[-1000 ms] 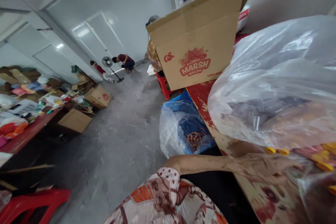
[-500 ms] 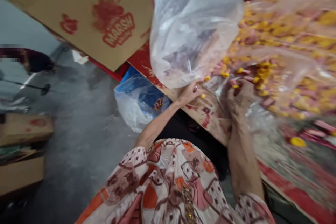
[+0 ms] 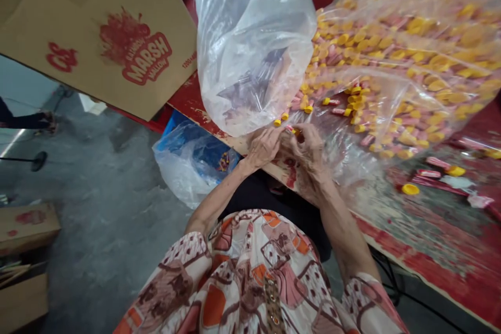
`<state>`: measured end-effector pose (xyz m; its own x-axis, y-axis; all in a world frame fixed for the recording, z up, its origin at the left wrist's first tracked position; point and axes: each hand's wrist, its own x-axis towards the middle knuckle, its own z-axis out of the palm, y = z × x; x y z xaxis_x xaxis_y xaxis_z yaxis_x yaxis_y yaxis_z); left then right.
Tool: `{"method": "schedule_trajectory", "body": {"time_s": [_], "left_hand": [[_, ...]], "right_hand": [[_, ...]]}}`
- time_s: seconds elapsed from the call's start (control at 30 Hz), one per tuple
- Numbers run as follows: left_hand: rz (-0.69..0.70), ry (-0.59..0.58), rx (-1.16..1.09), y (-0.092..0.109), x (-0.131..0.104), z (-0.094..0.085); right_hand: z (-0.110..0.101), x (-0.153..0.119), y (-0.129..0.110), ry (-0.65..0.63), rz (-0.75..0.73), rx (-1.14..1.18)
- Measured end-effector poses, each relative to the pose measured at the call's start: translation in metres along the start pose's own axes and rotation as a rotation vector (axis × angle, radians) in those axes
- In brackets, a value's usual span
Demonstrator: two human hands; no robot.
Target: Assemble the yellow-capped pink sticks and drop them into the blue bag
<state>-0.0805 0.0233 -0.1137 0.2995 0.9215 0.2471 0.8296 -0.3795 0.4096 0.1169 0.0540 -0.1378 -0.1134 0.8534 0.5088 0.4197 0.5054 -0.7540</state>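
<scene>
My left hand (image 3: 266, 147) and my right hand (image 3: 308, 148) meet at the near edge of the table. Their fingers are bent and close together around a small pink-and-white tube with a yellow cap (image 3: 290, 129), mostly covered by the fingertips. Just beyond them lie a few loose capped tubes (image 3: 308, 109). A big clear plastic bag (image 3: 410, 73) full of such tubes spills toward my right hand. Left of it stands a whitish plastic bag (image 3: 250, 26) with wrinkled clear film inside, close to my left fingers.
A printed marshmallow carton (image 3: 129, 26) sits at the upper left. Below the table edge is a blue container (image 3: 195, 141) lined with plastic. Loose tubes and a yellow cap (image 3: 410, 189) lie on the worn red table (image 3: 422, 240). Another person's limb (image 3: 23, 117) shows far left.
My right hand has left the pile and moved left to join my left hand at the table edge. The view has shifted to the right.
</scene>
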Motion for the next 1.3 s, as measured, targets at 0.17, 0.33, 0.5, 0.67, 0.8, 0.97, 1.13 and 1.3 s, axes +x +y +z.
{"method": "schedule_trajectory", "body": {"time_s": [0.17,0.33,0.5,0.67,0.8,0.97,1.13,1.3], "left_hand": [[-0.019,0.189,-0.030,-0.002,-0.012,-0.005],[0.020,0.193,-0.075,-0.003,-0.021,0.010],[-0.075,0.273,-0.136,-0.016,-0.004,-0.003],[-0.224,0.375,-0.052,-0.060,0.046,-0.021],[-0.291,0.229,-0.016,-0.092,0.079,-0.024],[-0.285,0.265,-0.021,-0.098,0.074,-0.035],[-0.404,0.335,-0.187,-0.079,0.050,-0.049],[-0.619,0.159,-0.690,-0.044,0.035,-0.053]], "right_hand": [[0.015,-0.010,0.009,-0.154,0.024,0.033],[0.018,-0.011,0.016,-0.213,0.017,0.008],[0.019,-0.011,0.012,-0.224,0.053,0.001],[0.016,-0.011,0.008,-0.236,0.066,-0.018],[0.015,-0.008,0.006,-0.224,0.042,-0.014],[0.019,-0.008,0.002,-0.071,0.009,0.002],[0.017,-0.007,0.005,-0.054,0.067,-0.025],[0.011,0.000,0.006,-0.099,0.277,0.236]]}}
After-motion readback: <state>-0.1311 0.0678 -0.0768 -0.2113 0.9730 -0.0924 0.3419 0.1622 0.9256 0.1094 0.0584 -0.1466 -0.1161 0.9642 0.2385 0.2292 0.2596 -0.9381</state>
